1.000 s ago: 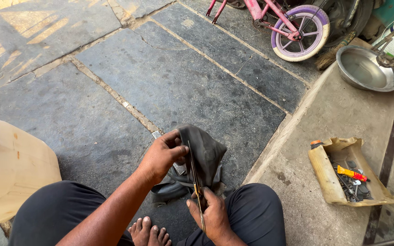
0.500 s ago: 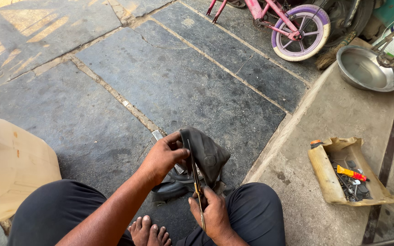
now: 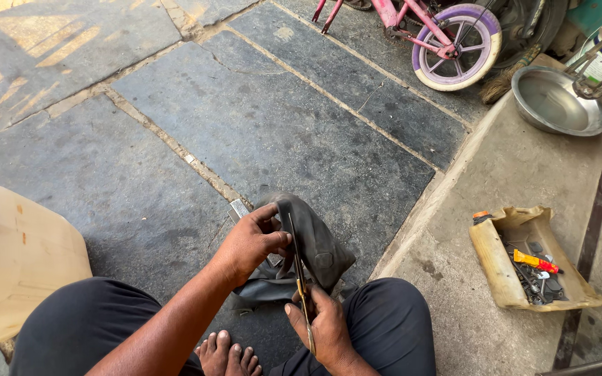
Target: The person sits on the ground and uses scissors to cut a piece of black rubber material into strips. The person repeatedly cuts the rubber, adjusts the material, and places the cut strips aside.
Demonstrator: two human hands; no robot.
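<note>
I sit over dark stone paving with a black rubber inner tube (image 3: 318, 244) folded between my knees. My left hand (image 3: 249, 240) pinches the tube's upper fold and holds it up. My right hand (image 3: 322, 327) grips a pair of scissors (image 3: 299, 275) with yellowish handles, the long blades pointing up along the rubber beside my left fingers. A small metal piece (image 3: 238, 209) lies on the paving just behind my left hand. My bare toes (image 3: 228, 351) show below the tube.
A cut-open tan container (image 3: 499, 264) with small tools and a yellow-red tube sits on the concrete ledge at right. A metal bowl (image 3: 555, 104) and a pink child's bicycle wheel (image 3: 458, 45) stand farther back. A pale wooden seat (image 3: 15, 257) is at left.
My left hand has lifted and shifted the fold of rubber slightly, and the scissors have moved up along the tube. My right hand stays low between my knees.
</note>
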